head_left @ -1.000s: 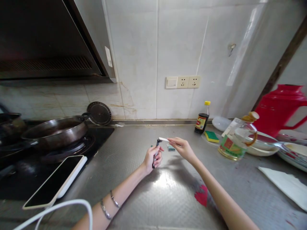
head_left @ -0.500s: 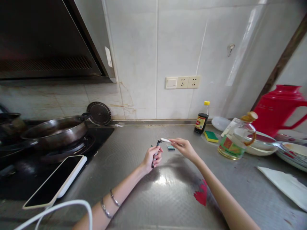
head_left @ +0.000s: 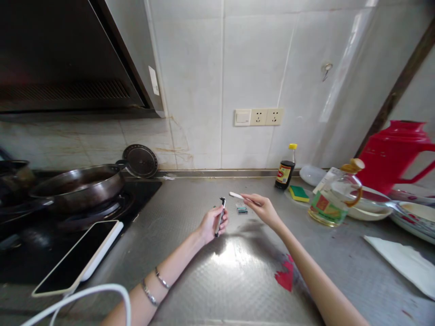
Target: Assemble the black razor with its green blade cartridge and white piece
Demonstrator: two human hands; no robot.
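Note:
My left hand (head_left: 212, 224) is wrapped round a slim black-and-silver razor (head_left: 220, 218), held nearly upright with its small dark head at the top. Between the thumb and fingers of my right hand (head_left: 260, 206) is a slim white stick (head_left: 236, 195) with a thicker, rounded tip; its exact kind is too small to tell. That tip points left towards the razor's head, with a gap between them. Beneath my right fingers, on the steel counter, lies a small clear pack (head_left: 242, 209) with teal and dark strips in it.
At left, a pan (head_left: 81, 183) sits on the black stove, with a phone (head_left: 78, 258) and white cable (head_left: 102, 287) nearer me. To the right stand a sauce bottle (head_left: 284, 174), a sponge (head_left: 299, 194), an oil jug (head_left: 328, 208), bowls and a red thermos (head_left: 390, 158).
The white stick's tip was at the razor's head and is now apart from it. My left hand has turned the razor slightly, so its silver side shows more.

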